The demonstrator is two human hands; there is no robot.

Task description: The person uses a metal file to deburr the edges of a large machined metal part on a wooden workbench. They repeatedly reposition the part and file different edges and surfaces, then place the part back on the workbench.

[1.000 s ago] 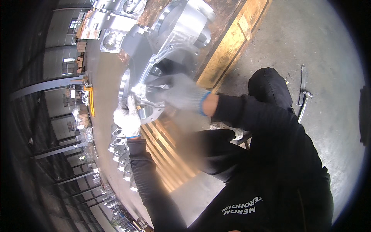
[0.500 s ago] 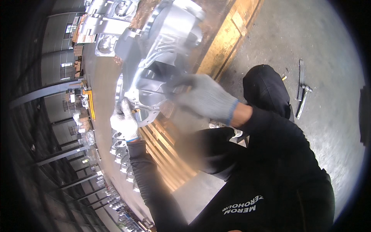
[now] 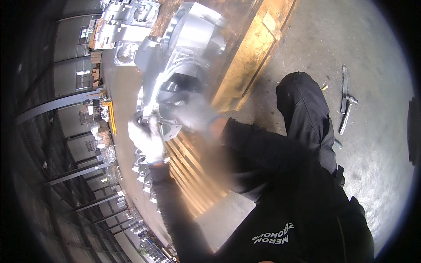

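A large silver cast-metal housing (image 3: 184, 52) lies on a wooden pallet (image 3: 254, 48). My left hand (image 3: 144, 138), in a white glove, presses against the housing's lower flange, fingers curled on its edge. My right hand (image 3: 193, 115), in a grey glove and motion-blurred, lies on the housing's flange just right of the left hand. Whether it grips anything is unclear. Both sleeves are black.
More silver castings (image 3: 125, 24) stand behind the housing, and several smaller ones (image 3: 142, 173) line the floor at left. A hammer (image 3: 346, 114) and a flat metal bar (image 3: 344, 87) lie on the concrete floor at right. My black-trousered knee (image 3: 302, 101) is beside the pallet.
My right hand has drawn back from a wide reach over the housing toward the flange near my left hand. The view has shifted slightly; my left hand stays on the flange.
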